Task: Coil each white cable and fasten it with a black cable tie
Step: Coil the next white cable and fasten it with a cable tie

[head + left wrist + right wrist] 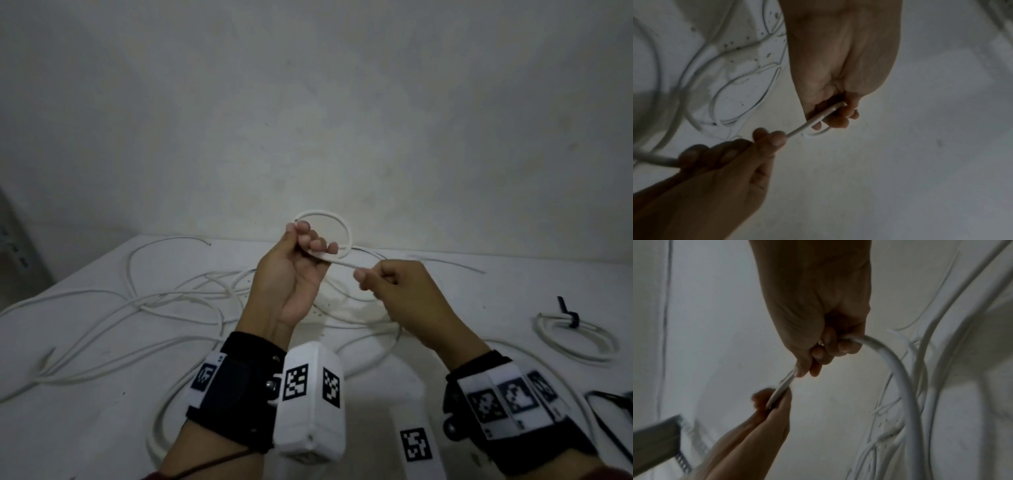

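the white table (102, 411) meets the wall at its far edge and carries loose white cables (144, 301) and a tied coil (575, 339) near the right edge, while above them the left hand (294, 274) clamps a small loop (329, 222) and the right hand (404, 294) pinches its tail running left-right, no legible writing.

The thin round plastic cable (337, 222) is white, like the flat table (102, 411). The ribbed nylon cable tie (570, 317) far right is black (wristbands (236, 387) too, with black-and-white square markers).
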